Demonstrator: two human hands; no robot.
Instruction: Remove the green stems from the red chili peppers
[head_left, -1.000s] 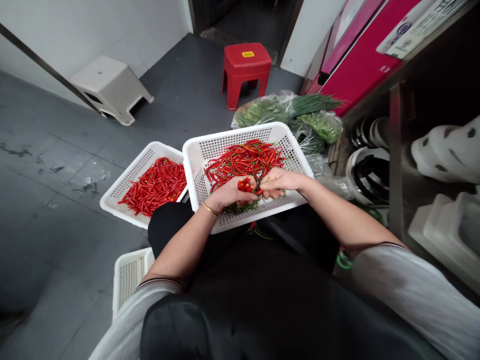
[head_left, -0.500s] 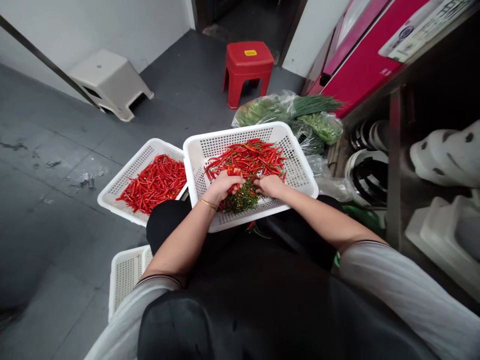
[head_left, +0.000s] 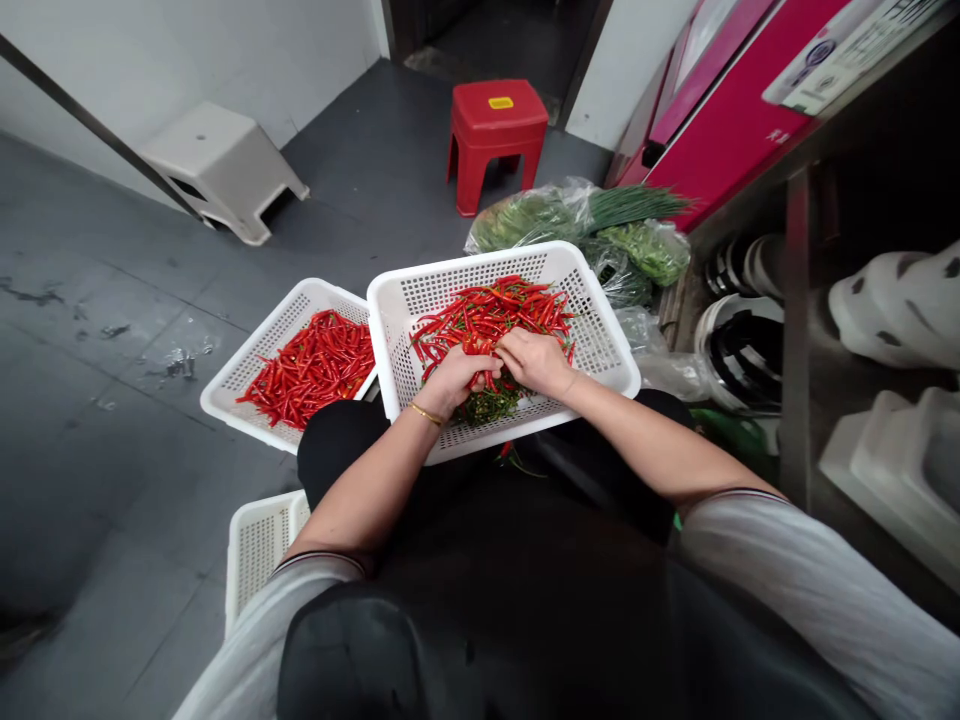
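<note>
Red chillies (head_left: pixel 517 298); basket (head_left: pixel 604 335) — white, hole-patterned; stems (head_left: pixel 484 407) — green.

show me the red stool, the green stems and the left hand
red stool (head_left: pixel 498 136): head view, front side
green stems (head_left: pixel 489 404): head view, middle of the pile
left hand (head_left: pixel 453 378): head view, back of the hand

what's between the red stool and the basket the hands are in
In the head view, bagged greens lie between the red stool and the basket, with grey floor showing to the left of the bags.
</note>
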